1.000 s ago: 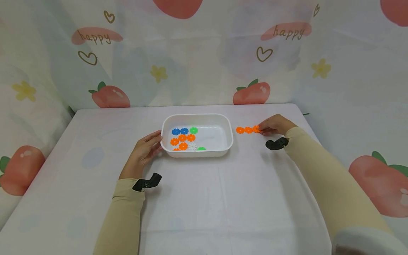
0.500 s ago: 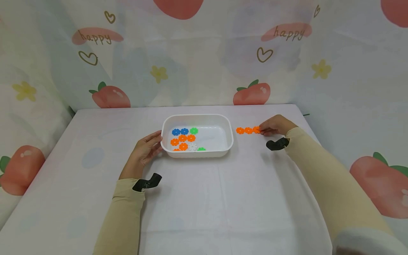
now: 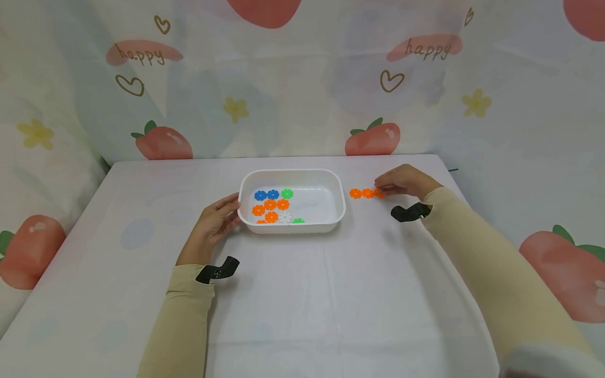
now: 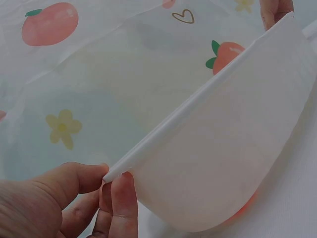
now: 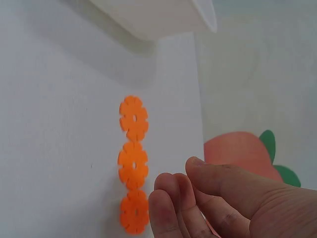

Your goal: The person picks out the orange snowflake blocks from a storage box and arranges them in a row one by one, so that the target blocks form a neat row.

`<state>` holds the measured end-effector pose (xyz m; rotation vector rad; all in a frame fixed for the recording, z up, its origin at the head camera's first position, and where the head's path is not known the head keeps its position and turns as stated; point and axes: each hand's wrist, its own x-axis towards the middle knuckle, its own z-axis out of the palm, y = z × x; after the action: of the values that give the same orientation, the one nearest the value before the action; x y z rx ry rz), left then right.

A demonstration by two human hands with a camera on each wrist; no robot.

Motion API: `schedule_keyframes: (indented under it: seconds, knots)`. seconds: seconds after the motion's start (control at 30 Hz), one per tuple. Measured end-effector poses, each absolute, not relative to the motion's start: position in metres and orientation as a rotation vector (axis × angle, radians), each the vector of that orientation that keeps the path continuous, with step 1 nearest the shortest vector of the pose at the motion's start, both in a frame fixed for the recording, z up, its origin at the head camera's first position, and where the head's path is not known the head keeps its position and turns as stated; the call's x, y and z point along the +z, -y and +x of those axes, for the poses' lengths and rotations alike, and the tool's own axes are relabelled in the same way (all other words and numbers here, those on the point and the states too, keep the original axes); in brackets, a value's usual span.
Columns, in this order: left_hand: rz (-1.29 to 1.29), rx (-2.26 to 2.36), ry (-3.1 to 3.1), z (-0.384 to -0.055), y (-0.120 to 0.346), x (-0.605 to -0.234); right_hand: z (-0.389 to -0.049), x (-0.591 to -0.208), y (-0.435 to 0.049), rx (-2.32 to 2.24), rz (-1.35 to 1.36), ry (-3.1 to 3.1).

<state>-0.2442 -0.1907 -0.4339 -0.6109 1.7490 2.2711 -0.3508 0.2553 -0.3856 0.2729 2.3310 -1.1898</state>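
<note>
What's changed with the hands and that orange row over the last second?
The right hand appears to have let go of the end disc of the orange row and shifted slightly upward and toward the tray in the head view. The left hand still pinches the tray's rim, and the discs inside lie as before.

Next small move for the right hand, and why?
Probably move the right hand over to the tray and pick up an orange disc there: that hand looks empty, three loose orange discs already form a row outside, more orange ones lie inside, and the left hand holds the tray.
</note>
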Motion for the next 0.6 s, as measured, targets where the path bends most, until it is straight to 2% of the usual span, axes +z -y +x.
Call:
schedule_keyframes:
  seconds: [0.33,0.6]
  knots:
    - [-0.625,2.263,-1.752,-0.245,0.191,-0.437,-0.33,-0.367,-0.215,-1.282,0.052,-2.255]
    - [-0.627,2.27,-1.747,-0.246,0.191,-0.436,-0.315,-0.352,-0.178,-1.349,-0.005,-2.18]
